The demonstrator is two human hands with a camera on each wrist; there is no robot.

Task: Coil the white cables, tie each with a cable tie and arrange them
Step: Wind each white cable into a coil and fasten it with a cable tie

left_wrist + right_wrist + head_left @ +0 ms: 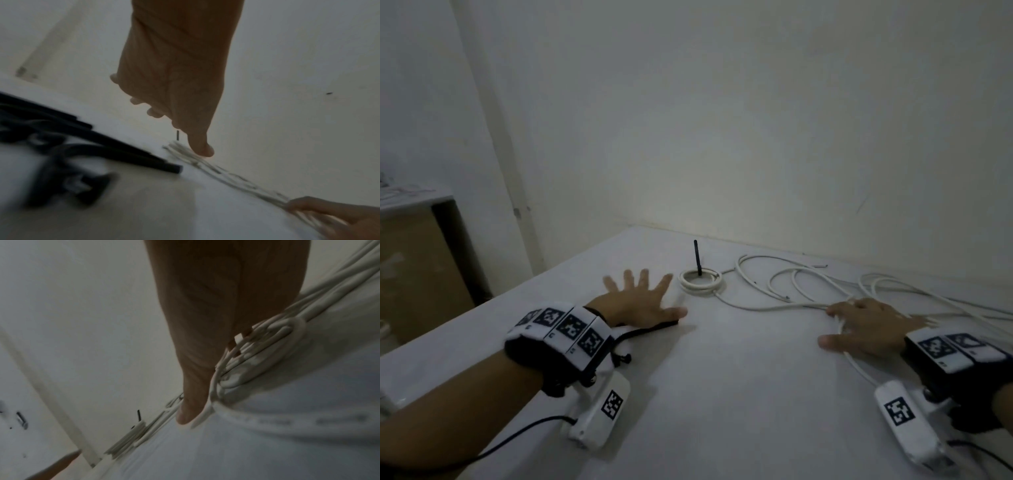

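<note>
A small coiled white cable point(700, 280) lies on the white table point(739, 377), with a black cable tie point(697, 257) standing up from it. Just left of the coil, my left hand point(643, 301) lies flat with its fingers spread, over a few black cable ties point(657, 329) that also show in the left wrist view point(123, 151). Loose white cables point(804, 284) sprawl to the right in wide loops. My right hand point(863, 325) rests on them with fingers straight, and the strands point(267, 345) run under its palm point(216, 321).
A pale wall point(756, 120) stands close behind the table's far edge. A brown cabinet point(417, 270) with a white top sits beyond the table's left edge. Bare tabletop lies between my two hands and toward me.
</note>
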